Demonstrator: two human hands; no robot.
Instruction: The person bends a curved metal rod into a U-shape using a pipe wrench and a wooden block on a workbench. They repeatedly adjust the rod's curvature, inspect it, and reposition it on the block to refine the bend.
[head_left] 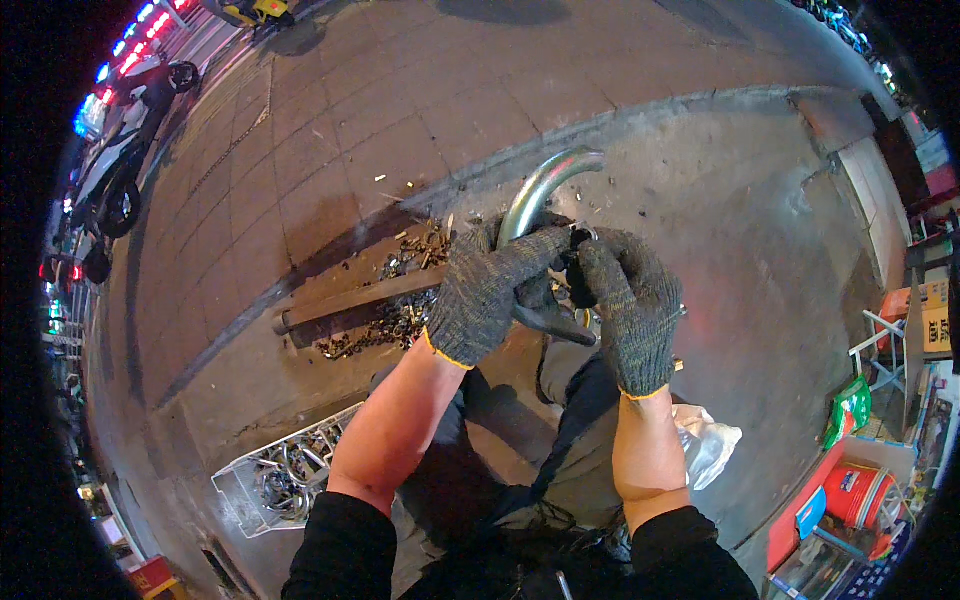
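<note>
My left hand (485, 290), in a dark grey knit glove with a yellow cuff, is closed around a curved silver metal bar (543, 187). The bar's bent end rises above the fingers and arcs to the right. Below the hands a black curved piece (556, 325) sticks out; I cannot tell whether it joins the bar. My right hand (636, 300), gloved alike, is closed close beside the left. Its fingertips pinch at a small dark part with a shiny edge, mostly hidden by the gloves. Both hands are held above my knees.
A long metal bar (360, 299) lies on the ground amid a heap of small metal pieces (405, 325). At lower left stands a white basket (236, 482) of metal parts. A white bag (708, 440), a red bucket (857, 495) and a green packet (850, 411) are on the right. Parked scooters (125, 150) stand far left.
</note>
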